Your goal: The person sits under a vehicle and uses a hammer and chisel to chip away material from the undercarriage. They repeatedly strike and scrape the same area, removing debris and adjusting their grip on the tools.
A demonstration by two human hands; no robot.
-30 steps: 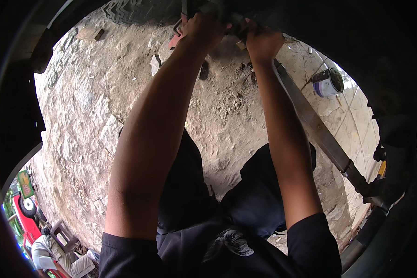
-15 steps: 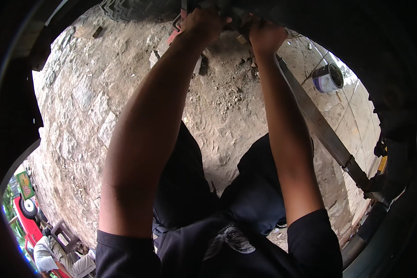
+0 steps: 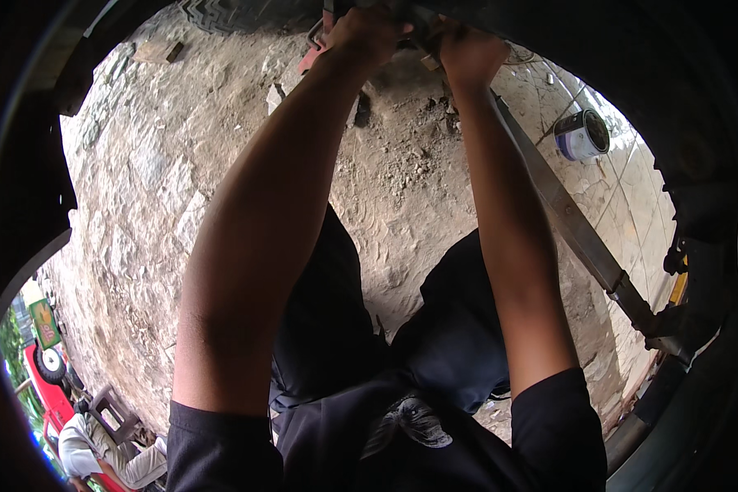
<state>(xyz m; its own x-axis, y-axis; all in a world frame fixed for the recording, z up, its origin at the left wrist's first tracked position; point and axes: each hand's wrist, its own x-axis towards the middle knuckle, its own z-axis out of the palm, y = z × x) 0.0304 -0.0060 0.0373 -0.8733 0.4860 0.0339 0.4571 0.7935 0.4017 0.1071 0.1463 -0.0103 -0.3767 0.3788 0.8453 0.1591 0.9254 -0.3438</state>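
Both my arms stretch forward to the far edge, beneath a dark underside. My left hand (image 3: pixel 361 35) is closed, its fingers curled round something lost in the shadow. Beside it is a red metal piece (image 3: pixel 312 59) with a bent metal loop (image 3: pixel 314 34). My right hand (image 3: pixel 472 59) is also closed a little to the right, at the shaded dark parts; what it grips is hidden. A long grey metal bar (image 3: pixel 562 197) runs from near my right wrist down to the lower right.
A paint can (image 3: pixel 580 137) lies on the tiles at right. A wooden block (image 3: pixel 157 52) and a tyre (image 3: pixel 238 15) are at the far left. Lower left, a person (image 3: pixel 82 447) is near a stool (image 3: pixel 115 414) and a red vehicle (image 3: pixel 51 398). Dark vehicle parts frame both sides.
Both hands have shifted very slightly farther away, still closed at the same dark parts. The view has moved a little; nothing else differs visibly.
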